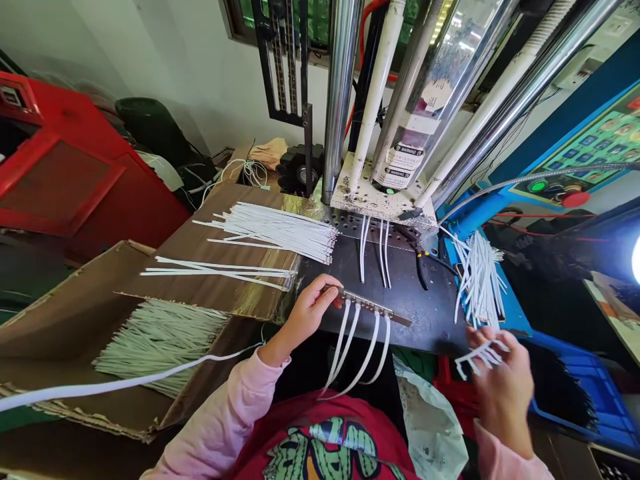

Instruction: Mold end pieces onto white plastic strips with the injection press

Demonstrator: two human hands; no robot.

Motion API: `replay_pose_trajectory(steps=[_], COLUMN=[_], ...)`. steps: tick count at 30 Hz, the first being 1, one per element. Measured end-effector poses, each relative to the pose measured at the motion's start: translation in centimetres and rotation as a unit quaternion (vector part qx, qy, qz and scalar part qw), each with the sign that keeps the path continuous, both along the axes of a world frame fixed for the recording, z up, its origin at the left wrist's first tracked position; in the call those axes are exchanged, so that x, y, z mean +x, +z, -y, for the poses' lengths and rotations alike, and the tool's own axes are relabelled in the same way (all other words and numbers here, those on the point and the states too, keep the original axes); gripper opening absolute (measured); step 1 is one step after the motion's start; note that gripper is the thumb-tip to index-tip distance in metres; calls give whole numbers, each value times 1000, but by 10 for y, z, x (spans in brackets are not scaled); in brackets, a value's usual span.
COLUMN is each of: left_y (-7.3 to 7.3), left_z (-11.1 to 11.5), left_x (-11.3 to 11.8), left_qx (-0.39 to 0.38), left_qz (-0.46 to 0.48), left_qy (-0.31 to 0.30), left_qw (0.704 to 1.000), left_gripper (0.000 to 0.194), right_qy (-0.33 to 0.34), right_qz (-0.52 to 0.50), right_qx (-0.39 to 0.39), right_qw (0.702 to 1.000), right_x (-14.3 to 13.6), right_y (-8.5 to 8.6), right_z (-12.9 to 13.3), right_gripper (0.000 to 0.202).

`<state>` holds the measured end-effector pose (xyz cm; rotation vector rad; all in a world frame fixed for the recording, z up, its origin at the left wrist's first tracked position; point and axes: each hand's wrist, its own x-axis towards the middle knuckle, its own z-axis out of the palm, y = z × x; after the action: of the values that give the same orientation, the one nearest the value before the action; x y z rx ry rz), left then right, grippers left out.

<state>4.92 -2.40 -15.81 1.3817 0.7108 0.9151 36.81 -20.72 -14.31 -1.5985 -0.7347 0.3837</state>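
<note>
My left hand (pixel 306 312) pinches the left end of a narrow metal bar (pixel 400 319) above the front of the dark machine table (pixel 330 287). Several white cords (pixel 355 330) hang from the bar in curves toward my shirt. Out to the right, my right hand (pixel 507 377) is closed on a small white branched plastic piece (pixel 480 359), perhaps a moulding runner; the hand is slightly blurred. Just beyond it lies a heap of white cords (pixel 477 273). Two pairs of white cords (pixel 385 253) stick out from under the machine's head block (pixel 345 190).
White cords (pixel 280 230) lie bundled on a brown board (pixel 215 200) at left, above a cardboard box (pixel 55 340) full of more cords. Black-handled pliers (pixel 423 270) rest by the machine. A blue crate (pixel 605 393) and control panel (pixel 595 147) are at right.
</note>
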Motion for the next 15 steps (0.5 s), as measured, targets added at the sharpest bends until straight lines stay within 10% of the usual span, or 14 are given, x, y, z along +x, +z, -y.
replay_pose_trajectory(steps=[3,8,15], left_y=[-5,-10,0], left_z=[-6,-17,-19], left_x=[-6,-17,-15], left_qx=[3,9,35], left_qz=[11,40,37], left_qy=[3,25,27], left_qw=[1000,999,998], left_gripper=[20,19,18], right_qy=[38,209,184], right_qz=[-64,46,227], right_qx=[-135,-443,-291], right_qw=[988,870,911], right_x=[22,41,13], right_y=[0,-26,-2], right_z=[41,89,29], right_gripper=[34,45,38])
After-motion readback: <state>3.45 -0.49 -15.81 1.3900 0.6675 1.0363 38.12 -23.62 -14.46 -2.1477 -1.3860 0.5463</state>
